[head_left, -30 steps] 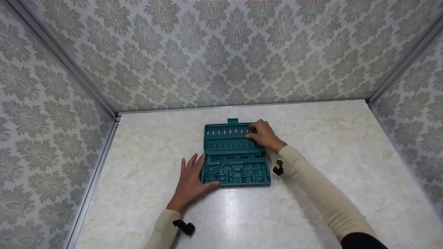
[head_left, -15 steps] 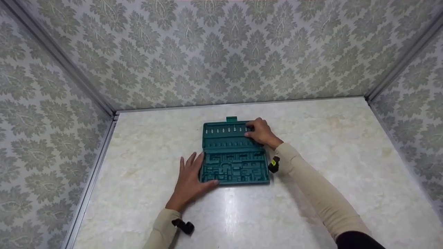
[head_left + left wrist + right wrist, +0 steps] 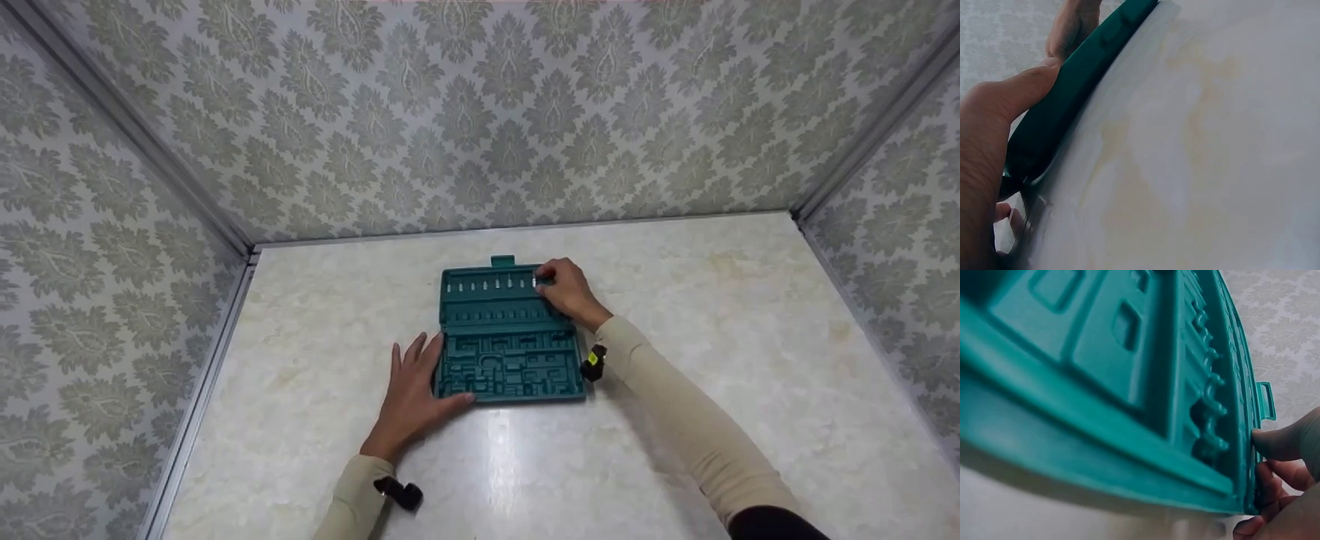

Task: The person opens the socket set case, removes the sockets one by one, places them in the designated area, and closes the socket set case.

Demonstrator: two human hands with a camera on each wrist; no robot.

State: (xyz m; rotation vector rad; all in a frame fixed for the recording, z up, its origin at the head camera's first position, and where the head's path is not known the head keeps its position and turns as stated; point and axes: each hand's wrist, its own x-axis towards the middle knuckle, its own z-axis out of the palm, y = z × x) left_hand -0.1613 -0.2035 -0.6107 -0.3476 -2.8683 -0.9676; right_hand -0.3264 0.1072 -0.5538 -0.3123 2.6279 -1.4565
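Observation:
A green plastic tool case (image 3: 514, 327) lies unfolded on the table, with a row of small silver screwdriver bits (image 3: 485, 285) standing in its far half. Its near half shows moulded slots without tools. My left hand (image 3: 411, 397) rests at the near left corner, fingers spread along the left side. In the left wrist view its thumb (image 3: 1033, 84) lies on the case's rim. At the far right end of the row, my right hand (image 3: 568, 290) pinches a silver screwdriver bit (image 3: 535, 282) between thumb and fingers. The right wrist view hides that bit behind the fingers.
A latch tab (image 3: 502, 261) sticks out from the case's far edge. The pale marbled table (image 3: 675, 300) reaches back to patterned wall panels (image 3: 472, 112), with metal rails along the corners.
The right hand's fingertips have shifted slightly at the row's right end, and more of the pinched bit shows. The left hand and the case stay in place.

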